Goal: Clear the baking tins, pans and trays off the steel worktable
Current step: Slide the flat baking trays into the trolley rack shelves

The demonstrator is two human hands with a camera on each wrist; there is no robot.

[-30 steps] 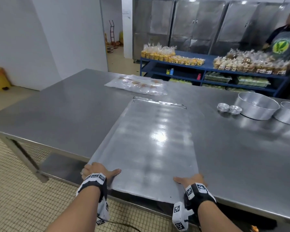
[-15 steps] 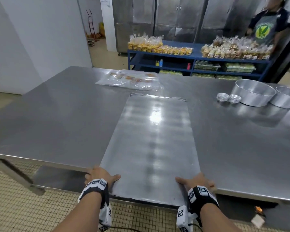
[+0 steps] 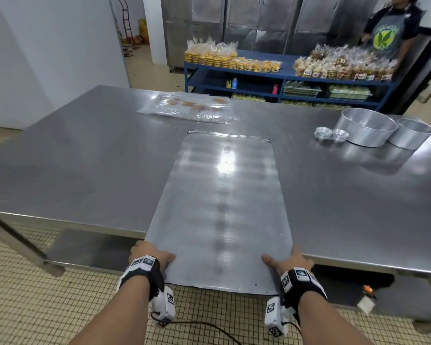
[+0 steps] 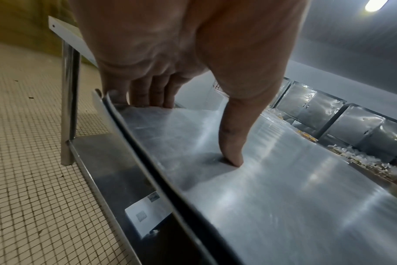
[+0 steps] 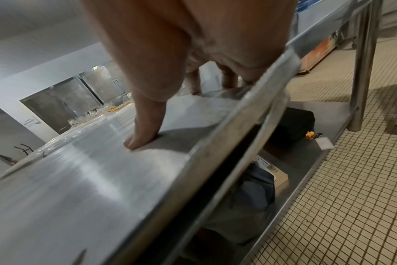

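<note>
A large flat baking tray (image 3: 222, 207) lies lengthwise on the steel worktable (image 3: 85, 158), its near end sticking out past the table's front edge. My left hand (image 3: 151, 253) grips the tray's near left corner and my right hand (image 3: 290, 261) grips the near right corner. In the left wrist view the thumb (image 4: 231, 143) presses on the tray top (image 4: 283, 197) while the fingers (image 4: 147, 93) curl over the side edge. The right wrist view shows the same hold, thumb (image 5: 143, 132) on the tray (image 5: 79, 188). Two round pans (image 3: 366, 127) (image 3: 412, 133) and small tins (image 3: 330, 134) stand at the far right.
Clear plastic bags of baked goods (image 3: 187, 107) lie at the table's far side. Behind the table a blue shelf (image 3: 284, 78) holds packed goods, and a person in an apron (image 3: 388, 33) stands by it. A lower shelf (image 3: 90, 247) runs under the table; the floor is tiled.
The tray has swung from a slant to straight and slid toward me, so more of it overhangs the front edge. Both hands have kept their hold on its near corners.
</note>
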